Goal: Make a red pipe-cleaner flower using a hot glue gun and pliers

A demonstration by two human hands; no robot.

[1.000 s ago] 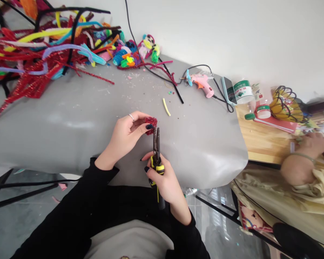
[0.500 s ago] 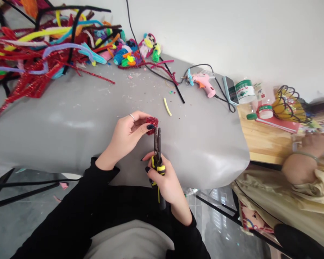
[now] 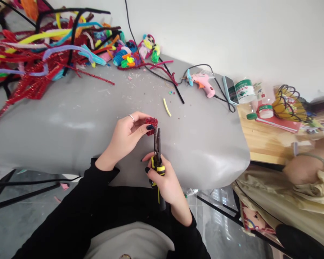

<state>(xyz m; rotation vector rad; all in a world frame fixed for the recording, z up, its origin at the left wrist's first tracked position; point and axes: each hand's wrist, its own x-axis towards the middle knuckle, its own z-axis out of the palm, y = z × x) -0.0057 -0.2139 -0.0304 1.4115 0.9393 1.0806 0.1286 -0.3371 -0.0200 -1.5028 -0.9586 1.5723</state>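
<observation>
Between the thumb and fingers of my left hand (image 3: 128, 135) is a small, tightly coiled piece of red tinsel pipe cleaner (image 3: 152, 122). My right hand (image 3: 169, 181) grips pliers (image 3: 157, 154) with yellow-and-black handles. Their dark jaws point away from me, slightly parted, and the tips are at the lower right edge of the red coil. Whether the jaws touch the coil I cannot tell. A short pale yellow pipe cleaner piece (image 3: 166, 107) lies beyond my hands on the grey table cover (image 3: 205, 140).
Many coloured pipe cleaners (image 3: 43, 54) are heaped at the far left, beside small pipe-cleaner figures (image 3: 129, 54). A pink glue gun (image 3: 203, 82) with a cord lies at the back, near a phone (image 3: 230, 90) and a plastic bottle (image 3: 245, 93). At right a co-worker's arm (image 3: 307, 165) rests over a wooden table.
Both my hands, the red coil and the pliers stay almost in place. At the right, the co-worker's hand has shifted toward the picture's edge.
</observation>
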